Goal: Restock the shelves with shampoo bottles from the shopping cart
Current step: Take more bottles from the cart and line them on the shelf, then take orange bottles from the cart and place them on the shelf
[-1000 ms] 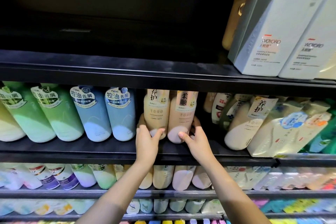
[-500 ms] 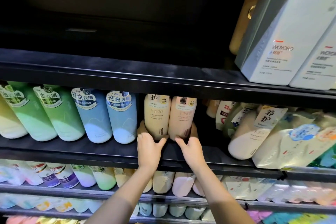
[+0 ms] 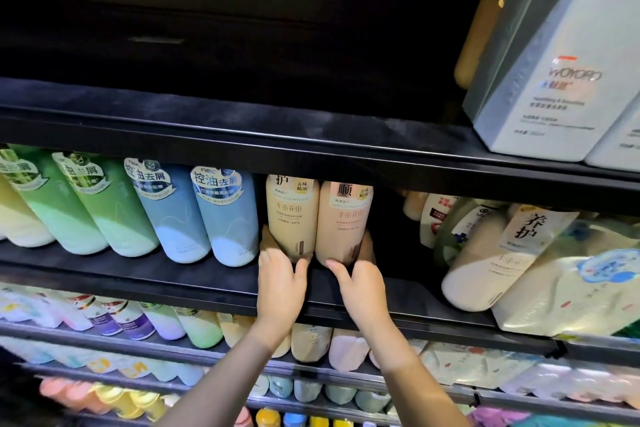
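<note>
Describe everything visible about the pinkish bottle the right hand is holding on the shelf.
The pinkish bottle is a rounded, matte, plastic-looking container in pale peach-pink with a lighter label band and dark Chinese characters. It stands about upright on the black middle shelf, its top hidden behind the shelf above. It stands against the cream bottle on its left. The right hand grips its base, thumb in front.

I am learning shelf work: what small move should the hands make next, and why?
Probably let go and draw back. The yellow bottle and pink bottle stand upright, touching, on the shelf, while the left hand and right hand grip their bases.
</note>
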Demonstrator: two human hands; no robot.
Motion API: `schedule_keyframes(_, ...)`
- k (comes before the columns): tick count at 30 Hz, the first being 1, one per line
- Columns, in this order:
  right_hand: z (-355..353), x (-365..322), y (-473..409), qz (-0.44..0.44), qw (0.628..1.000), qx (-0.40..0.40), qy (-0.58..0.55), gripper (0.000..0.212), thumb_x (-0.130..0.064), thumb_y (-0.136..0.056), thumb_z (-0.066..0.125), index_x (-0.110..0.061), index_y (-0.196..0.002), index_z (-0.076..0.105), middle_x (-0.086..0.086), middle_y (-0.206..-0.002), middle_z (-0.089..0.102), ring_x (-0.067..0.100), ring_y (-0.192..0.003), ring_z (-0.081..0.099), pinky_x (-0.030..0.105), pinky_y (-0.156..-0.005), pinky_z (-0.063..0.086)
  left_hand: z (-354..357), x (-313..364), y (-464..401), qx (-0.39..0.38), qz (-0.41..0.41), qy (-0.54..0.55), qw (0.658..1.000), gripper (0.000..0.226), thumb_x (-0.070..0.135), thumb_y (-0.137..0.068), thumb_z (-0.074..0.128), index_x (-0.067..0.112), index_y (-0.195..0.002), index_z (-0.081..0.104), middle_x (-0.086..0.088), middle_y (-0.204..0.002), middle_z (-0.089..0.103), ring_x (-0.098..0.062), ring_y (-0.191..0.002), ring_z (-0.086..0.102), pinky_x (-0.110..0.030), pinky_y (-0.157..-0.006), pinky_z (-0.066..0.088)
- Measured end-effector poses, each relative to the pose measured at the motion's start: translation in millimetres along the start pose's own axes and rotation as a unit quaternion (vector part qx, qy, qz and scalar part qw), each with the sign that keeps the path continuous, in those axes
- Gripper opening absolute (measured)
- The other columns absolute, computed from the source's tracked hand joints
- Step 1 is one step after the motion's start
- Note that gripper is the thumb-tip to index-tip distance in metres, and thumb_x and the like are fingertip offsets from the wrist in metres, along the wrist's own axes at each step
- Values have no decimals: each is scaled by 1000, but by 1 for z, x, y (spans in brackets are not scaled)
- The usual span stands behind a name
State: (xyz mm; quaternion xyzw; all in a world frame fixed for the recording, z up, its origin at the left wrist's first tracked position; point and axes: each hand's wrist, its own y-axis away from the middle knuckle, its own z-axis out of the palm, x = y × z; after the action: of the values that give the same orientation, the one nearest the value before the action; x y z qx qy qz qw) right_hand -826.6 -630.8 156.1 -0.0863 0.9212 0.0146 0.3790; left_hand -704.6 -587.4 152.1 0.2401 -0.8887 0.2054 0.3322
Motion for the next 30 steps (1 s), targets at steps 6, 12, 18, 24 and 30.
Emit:
schedule_keyframes(6,4,5,-2,-19,1000,-5,-25,50,-55,-86,57,-7,-68,56,7,-66,58,25,-67,56,32,-61,42,0,0,6,24,-13,12,1000,23,22,-90,60,3,-88,47,-16,-90,48,-34,-93,48,-45,-88,41)
schedule_keyframes(12,6,14,40,-75,993,78,-43,56,-35,-94,52,-2,-137,38,16,-133,45,29,-123,44,37,-101,40,-22,-19,57,-57,5,-49,997,72,39,-95,47,8,-150,12,-5,-158,16,-19,-147,6,-34,-120,6)
schedule_keyframes(18,61,9,130,-268,961,8,62,49,-30,-98,42,-15,-144,35,6,-152,34,19,-136,25,42,-114,27,-90,-117,134,-142,35,-216,965,66,47,-96,31,19,-152,9,6,-158,5,-17,-147,1,-37,-120,-1)
schedule_keyframes(24,172,-39,211,-299,917,-212,156,50,-39,-86,43,-15,-129,54,9,-131,59,28,-111,63,38,-92,49,-203,-252,226,-176,-158,-223,945,77,60,-84,25,19,-149,21,1,-153,26,-18,-140,27,-31,-113,26)
schedule_keyframes(30,283,-135,325,-410,824,-332,207,53,-58,-94,23,-23,-126,47,-2,-121,63,20,-110,64,34,-87,53,-339,-356,323,-127,-289,-207,926,63,51,-91,45,18,-143,31,1,-143,39,-18,-133,35,-26,-103,31)
